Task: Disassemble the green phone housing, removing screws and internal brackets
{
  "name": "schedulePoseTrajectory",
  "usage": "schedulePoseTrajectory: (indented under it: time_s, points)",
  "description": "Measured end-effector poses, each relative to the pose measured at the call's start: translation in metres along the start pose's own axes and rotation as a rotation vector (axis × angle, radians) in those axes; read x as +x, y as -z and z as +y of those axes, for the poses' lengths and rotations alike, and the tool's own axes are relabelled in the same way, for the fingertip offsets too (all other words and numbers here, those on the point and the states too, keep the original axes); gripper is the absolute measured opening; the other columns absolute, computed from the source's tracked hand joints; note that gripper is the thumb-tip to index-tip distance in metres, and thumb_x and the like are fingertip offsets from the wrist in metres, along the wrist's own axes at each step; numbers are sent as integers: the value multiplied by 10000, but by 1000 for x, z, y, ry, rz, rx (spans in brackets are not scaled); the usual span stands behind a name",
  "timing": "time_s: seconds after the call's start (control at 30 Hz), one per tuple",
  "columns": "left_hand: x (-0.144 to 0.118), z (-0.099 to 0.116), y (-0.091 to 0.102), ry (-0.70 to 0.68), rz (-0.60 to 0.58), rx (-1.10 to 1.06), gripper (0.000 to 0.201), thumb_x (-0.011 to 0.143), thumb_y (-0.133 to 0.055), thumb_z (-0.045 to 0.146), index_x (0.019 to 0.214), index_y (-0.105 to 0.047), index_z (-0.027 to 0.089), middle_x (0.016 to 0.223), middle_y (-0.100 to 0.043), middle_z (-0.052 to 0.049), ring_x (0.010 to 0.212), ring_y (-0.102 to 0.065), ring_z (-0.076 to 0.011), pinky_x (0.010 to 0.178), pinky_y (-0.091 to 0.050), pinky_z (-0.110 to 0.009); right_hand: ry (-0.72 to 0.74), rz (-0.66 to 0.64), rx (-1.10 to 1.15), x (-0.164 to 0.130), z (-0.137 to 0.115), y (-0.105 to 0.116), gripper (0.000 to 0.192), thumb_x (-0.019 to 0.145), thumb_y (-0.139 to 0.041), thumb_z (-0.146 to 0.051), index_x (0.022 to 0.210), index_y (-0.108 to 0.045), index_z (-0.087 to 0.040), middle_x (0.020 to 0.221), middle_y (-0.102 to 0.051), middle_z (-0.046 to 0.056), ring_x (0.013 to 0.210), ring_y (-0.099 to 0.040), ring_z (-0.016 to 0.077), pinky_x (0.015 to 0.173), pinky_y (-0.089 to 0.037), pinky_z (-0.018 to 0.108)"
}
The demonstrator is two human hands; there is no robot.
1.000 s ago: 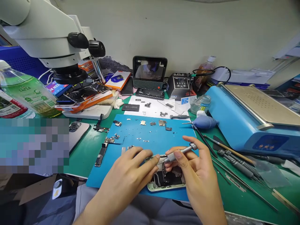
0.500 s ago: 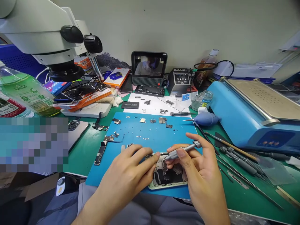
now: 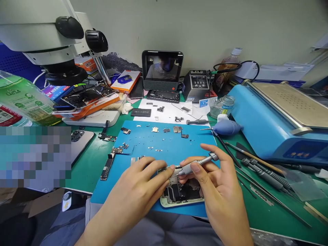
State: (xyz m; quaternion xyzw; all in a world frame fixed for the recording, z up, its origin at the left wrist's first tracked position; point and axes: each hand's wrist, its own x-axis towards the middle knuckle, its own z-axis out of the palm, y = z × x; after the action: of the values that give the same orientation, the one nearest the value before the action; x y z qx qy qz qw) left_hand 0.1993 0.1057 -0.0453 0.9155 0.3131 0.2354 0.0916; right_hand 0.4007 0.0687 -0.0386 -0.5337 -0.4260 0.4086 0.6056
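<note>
We are pinching the precision screwdriver (image 3: 196, 164) in our right hand (image 3: 217, 191), its shaft running from two o'clock down to eight, tip meeting the opened phone (image 3: 180, 195) (on the blue mat (image 3: 164, 143)) while our left hand (image 3: 139, 191) is pressing its top edge, fingers spread.

Left hand (image 3: 139, 193): bare, no glove, no ring, no watch visible. Forearm bare right down to the frame edge, no sleeve showing. Nails short and plain, unpainted. Right hand (image 3: 220, 191): also bare, no glove or jewellery, wrist and forearm uncovered. Short plain nails; the thumbnail shows clearly. Lap at the bottom edge: grey-blue woven cloth garment (image 3: 164, 229), smooth, a few soft folds, no print or marking readable. Nothing else of the body in view.
</note>
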Motion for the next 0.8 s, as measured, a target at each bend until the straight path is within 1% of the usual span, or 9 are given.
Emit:
schedulePoseTrajectory:
  time_s: [0.17,0.43,0.63,0.8]
  points:
    - [0,0,-1,-13,-5,20,301,1166,-461,189,1409,-638,176,1288,-717,-71,1106,-605,-268,904,-554,-433,11,-10,1,1,-3,-1,390,1017,-739,-420,1336,-542,-313,971,-804,6,676,-779,139,680,-694,254]
    - [-1,2,-1,9,-5,-9,301,1161,-469,183,1406,-645,196,1306,-713,-65,1110,-603,-274,895,-553,-442,45,-22,3,2,1,0,368,1025,-735,-390,1334,-553,-306,977,-813,9,699,-799,146,679,-704,256]
    - [0,1,-2,7,-11,-11,322,1156,-472,168,1440,-623,188,1300,-708,-72,1110,-600,-277,899,-554,-439,66,-28,3,2,0,0,369,1017,-742,-387,1322,-558,-291,947,-813,6,657,-787,142,653,-702,256]
    - [0,1,-3,1,-10,4,322,1158,-469,171,1443,-618,192,1280,-719,-70,1100,-617,-274,892,-551,-431,60,-7,-5,2,0,0,395,1007,-751,-407,1331,-558,-288,955,-814,18,653,-787,157,646,-700,276]
